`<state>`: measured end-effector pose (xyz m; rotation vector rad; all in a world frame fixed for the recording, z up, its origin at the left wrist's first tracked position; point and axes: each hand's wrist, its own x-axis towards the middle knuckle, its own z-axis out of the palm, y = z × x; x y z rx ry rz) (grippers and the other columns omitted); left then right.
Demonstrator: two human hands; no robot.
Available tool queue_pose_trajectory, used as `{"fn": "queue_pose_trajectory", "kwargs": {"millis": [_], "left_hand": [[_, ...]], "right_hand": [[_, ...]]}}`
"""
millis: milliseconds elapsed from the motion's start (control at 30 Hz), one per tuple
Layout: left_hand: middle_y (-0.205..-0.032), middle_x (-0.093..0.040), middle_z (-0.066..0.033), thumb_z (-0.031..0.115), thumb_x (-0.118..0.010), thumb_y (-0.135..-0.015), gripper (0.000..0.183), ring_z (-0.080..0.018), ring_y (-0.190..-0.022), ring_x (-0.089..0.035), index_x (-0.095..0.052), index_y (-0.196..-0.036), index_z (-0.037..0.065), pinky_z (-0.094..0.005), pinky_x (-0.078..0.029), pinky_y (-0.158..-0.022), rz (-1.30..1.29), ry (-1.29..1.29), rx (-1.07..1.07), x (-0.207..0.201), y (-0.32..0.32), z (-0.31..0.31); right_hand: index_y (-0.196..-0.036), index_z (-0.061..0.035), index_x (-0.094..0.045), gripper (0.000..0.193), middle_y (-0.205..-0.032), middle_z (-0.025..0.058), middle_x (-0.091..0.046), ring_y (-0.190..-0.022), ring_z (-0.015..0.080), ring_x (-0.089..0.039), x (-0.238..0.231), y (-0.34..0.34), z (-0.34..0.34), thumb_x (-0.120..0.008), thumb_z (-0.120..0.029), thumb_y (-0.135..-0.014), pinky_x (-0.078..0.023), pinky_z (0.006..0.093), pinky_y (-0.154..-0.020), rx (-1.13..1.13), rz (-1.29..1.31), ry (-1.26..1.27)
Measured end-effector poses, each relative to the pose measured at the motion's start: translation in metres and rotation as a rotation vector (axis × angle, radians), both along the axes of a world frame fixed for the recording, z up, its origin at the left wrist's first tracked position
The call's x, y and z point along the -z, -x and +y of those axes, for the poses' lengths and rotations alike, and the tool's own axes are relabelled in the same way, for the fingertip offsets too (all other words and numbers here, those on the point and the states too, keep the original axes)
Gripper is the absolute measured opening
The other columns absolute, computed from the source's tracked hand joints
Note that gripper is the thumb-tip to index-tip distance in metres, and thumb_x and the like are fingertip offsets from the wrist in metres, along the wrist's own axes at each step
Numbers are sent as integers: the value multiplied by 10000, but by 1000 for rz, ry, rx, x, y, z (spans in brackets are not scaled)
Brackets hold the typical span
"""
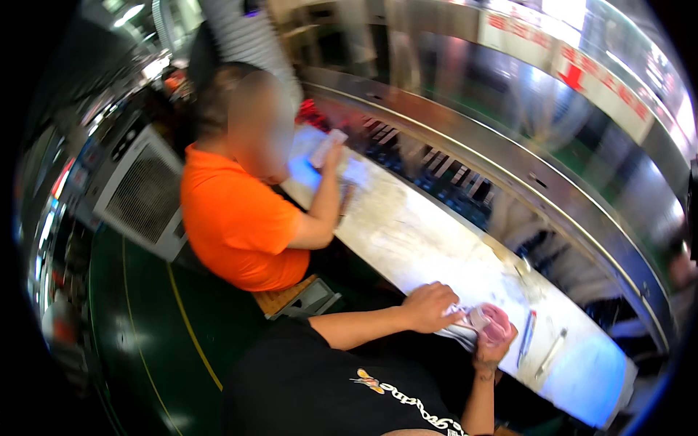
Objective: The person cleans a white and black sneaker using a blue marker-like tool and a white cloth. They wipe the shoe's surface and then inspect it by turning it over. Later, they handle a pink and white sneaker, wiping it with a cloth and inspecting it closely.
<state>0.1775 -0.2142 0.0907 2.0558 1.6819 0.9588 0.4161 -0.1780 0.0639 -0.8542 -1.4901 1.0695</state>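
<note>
Far left: grey box with a mesh panel (145, 192) stood on the green floor (142, 320), yellow lines running past it

Next to it, co-worker in an orange shirt (236, 218) sat on a stool (287, 296), forearm out over the long pale table (414, 232), co-worker's hand (333, 156) up around a small pale item (320, 151); too blurred to say what it was

Left hand (430, 308): forearm came in almost level from the left, back of hand up, fingers pointing right. Pink round piece (496, 324) lay just to the right of its fingertips, above the near edge of the table. Fingers bent, not spread, tips by a whitish bit at the side of that piece; couldn't tell whether they pinched it

Right hand (496, 352): forearm rose steeply from the lower edge, wrist below the pink round piece. Piece sat in the upper part of this hand, rim showing. Fingers wrapped its right and lower side, closed on it

Right of that: blue pen-like tool (526, 338) and white pen-like tool (552, 353) lay on the table, apart from each other, neither in hand
</note>
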Motion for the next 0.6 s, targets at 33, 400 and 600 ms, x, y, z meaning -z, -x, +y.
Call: {"fn": "queue_pose_trajectory", "kwargs": {"millis": [33, 400, 600], "left_hand": [[-1063, -731, -160, 449, -689, -994, 398, -390, -1036, -673, -737, -1065, 60, -487, -532, -931, 12, 35, -3, 0, -2, 2], [-1080, -764, -182, 498, -647, -1018, 452, -401, -1050, -703, -763, -1147, 81, -505, -556, -915, 120, 308, 111, -23, 3, 26], [-1173, -759, -172, 697, -733, -876, 735, -393, -1122, -699, -713, -1303, 100, -504, -552, -962, 201, 499, 140, -42, 6, 35]], "right_hand": [[-1372, 76, -451, 767, -1288, 226, -682, -1197, 292, -681, 7, -3, -1, -833, -382, -888, -534, 411, -1058, 28, 18, 33], [-1371, -6, -496, 745, -1174, 236, -716, -1121, 358, -723, 11, -20, 2, -860, -402, -856, -569, 446, -965, 172, -217, 129], [-1376, -3, -495, 730, -1239, 218, -695, -1163, 321, -692, 7, -18, 8, -837, -434, -895, -543, 426, -1005, 151, -193, 228]]}}
